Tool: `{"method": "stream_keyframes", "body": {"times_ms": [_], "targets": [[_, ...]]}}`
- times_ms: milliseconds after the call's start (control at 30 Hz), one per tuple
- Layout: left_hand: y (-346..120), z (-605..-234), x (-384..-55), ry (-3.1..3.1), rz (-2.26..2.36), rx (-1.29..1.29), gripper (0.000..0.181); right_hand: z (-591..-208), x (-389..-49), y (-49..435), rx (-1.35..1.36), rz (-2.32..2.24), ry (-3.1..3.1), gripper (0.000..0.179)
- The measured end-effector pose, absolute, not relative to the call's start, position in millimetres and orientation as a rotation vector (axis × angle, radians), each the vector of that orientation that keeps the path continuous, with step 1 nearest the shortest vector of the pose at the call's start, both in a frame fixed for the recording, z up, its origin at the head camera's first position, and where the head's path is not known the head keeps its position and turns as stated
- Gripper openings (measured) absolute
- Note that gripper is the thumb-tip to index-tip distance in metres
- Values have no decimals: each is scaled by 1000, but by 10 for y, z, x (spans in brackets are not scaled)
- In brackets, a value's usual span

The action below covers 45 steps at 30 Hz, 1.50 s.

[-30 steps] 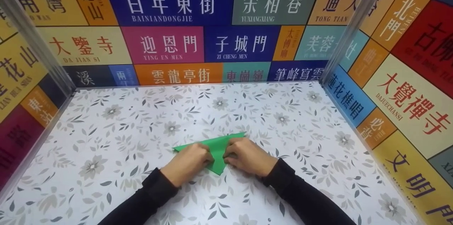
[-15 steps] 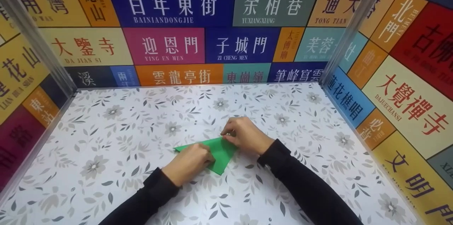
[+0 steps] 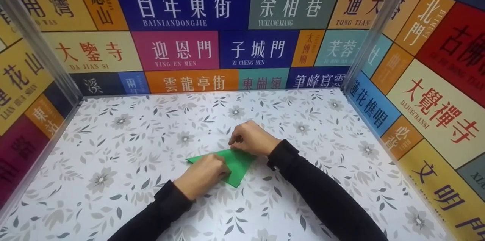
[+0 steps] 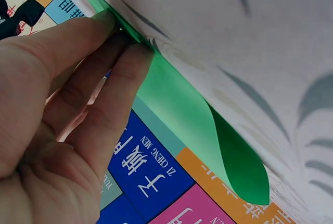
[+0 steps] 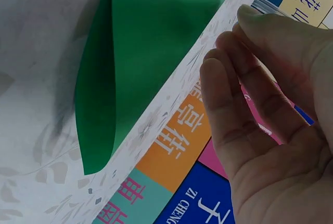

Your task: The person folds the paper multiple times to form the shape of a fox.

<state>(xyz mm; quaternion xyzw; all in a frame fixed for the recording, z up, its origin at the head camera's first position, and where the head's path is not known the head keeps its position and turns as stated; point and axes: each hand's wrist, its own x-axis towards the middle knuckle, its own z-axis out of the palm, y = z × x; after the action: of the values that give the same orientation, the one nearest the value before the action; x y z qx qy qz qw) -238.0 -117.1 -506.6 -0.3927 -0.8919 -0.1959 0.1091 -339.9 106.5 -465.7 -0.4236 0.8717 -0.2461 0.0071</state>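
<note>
A folded piece of green paper (image 3: 238,166) lies on the table, its narrow point out to the left. My left hand (image 3: 202,174) holds its left half down with bent fingers and thumb; the left wrist view shows the fingertips against the sheet (image 4: 177,99), which has a loose, curved fold at one end. Over the paper's far right edge hovers my right hand (image 3: 252,138), its fingers loosely bent. In the right wrist view nothing is between the thumb and fingers of that hand (image 5: 260,109), and the paper (image 5: 156,42) is apart from them, with its fold bulging up.
The table (image 3: 151,119) is covered in white cloth or paper with a grey flower and leaf print. Colourful panels with Chinese writing line the back wall (image 3: 182,4) and the sides. Clear upright strips (image 3: 365,46) stand at the back corners.
My right hand has let go of the paper, moved away from me and then a little left over its far edge. The paper's right tip is now out of sight. My left hand stays put.
</note>
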Motion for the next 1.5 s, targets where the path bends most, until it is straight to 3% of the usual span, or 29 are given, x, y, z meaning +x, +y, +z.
{"method": "stream_keyframes", "body": {"times_ms": [1100,1500], "targets": [[-1151,-5068,-2364,-2599,-565,-1155,16,-4947,-3525,1006,-1453,-748,2683,7],[-1172,-5064,-2366,-2552,-571,-1174,19,-4929,-3526,944,-1343,-699,2744,4]]}}
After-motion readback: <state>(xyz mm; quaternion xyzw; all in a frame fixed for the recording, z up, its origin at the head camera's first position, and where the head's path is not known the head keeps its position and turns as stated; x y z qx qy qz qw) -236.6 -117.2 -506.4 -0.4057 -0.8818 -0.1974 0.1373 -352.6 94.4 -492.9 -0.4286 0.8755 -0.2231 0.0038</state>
